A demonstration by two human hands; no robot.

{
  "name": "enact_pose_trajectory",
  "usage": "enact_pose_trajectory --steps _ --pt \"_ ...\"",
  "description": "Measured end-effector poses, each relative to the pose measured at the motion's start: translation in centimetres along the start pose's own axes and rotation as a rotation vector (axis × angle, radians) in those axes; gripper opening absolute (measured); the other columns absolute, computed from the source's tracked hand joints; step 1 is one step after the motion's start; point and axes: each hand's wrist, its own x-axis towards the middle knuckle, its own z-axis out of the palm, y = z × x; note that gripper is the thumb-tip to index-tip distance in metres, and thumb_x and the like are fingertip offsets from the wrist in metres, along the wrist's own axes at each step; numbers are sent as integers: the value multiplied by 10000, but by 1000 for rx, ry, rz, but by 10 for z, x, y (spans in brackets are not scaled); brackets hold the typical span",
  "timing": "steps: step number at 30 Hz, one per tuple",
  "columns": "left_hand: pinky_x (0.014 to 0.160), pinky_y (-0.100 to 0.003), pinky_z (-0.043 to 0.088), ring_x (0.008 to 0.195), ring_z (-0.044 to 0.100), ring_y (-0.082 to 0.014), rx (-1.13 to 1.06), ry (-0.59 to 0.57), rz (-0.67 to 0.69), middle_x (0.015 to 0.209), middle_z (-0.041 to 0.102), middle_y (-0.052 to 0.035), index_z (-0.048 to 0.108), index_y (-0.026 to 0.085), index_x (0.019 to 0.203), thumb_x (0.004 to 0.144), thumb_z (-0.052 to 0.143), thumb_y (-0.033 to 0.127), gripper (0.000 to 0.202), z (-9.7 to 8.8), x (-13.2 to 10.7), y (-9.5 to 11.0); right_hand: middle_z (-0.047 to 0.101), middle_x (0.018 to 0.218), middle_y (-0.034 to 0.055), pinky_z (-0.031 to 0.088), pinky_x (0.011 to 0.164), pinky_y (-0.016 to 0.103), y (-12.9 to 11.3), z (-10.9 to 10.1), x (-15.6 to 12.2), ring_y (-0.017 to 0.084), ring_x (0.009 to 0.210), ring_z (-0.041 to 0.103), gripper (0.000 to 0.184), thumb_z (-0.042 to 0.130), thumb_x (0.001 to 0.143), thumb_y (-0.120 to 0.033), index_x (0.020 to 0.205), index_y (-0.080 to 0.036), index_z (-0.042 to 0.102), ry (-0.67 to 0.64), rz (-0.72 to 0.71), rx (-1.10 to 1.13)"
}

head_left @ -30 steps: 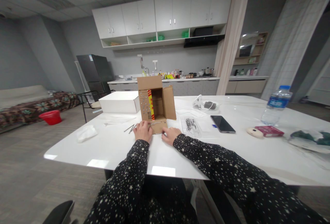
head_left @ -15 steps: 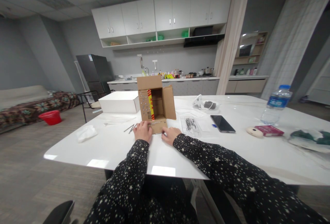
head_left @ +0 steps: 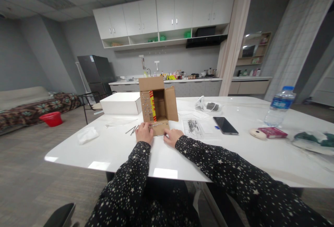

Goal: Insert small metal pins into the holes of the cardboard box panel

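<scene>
An open cardboard box (head_left: 171, 107) stands on the table facing me, its front flap (head_left: 161, 128) folded down toward me. A row of small shiny pieces runs along that flap, and more dot the left flap (head_left: 146, 107) beside a red and yellow label. My left hand (head_left: 145, 133) is closed with bent fingers at the front flap's left edge. At its right corner my right hand (head_left: 173, 138) is curled, thumb and forefinger close together on the cardboard. The fingertips' exact grip is partly hidden. Thin metal rods (head_left: 132, 129) lie left of my left hand.
A white box (head_left: 120, 103) stands behind on the left, a crumpled tissue (head_left: 88, 135) nearer. To the right are a clear case (head_left: 194, 127) of small dark parts, a phone (head_left: 225, 125), a magenta pack (head_left: 273, 132) and a water bottle (head_left: 280, 106). White cables lie behind.
My left hand has shifted very slightly at the flap's left edge. The right hand and the box look the same.
</scene>
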Motion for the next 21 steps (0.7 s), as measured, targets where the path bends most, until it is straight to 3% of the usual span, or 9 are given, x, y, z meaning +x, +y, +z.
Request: enact_pose_trajectory --steps 21 --pt "853 -404 358 1014 524 -248 24 -11 7 1023 613 -70 581 214 941 796 438 221 204 -2 -2 2 670 925 55 377 661 284 0 -1 0 203 806 612 314 373 856 -414 1062 -268 559 -6 -7 0"
